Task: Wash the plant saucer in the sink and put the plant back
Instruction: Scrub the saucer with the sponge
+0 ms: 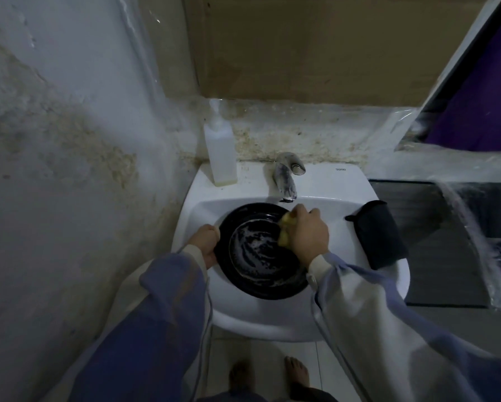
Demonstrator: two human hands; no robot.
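We are seeing the saucer (261, 253) lying in the sink (342, 195), the faucet (285, 178) behind it, a soap bottle (220, 152) standing at the back left, a cloth (379, 236) on the right rim.

A single head-worn wide-angle view looks steeply down and forward from close above a white sink (330, 195), whose basin fills the centre. The faucet (285, 181) sits at twelve o'clock, the wall runs from nine to eleven, and bare feet (295, 375) on the floor show at six, straight beneath the lens.
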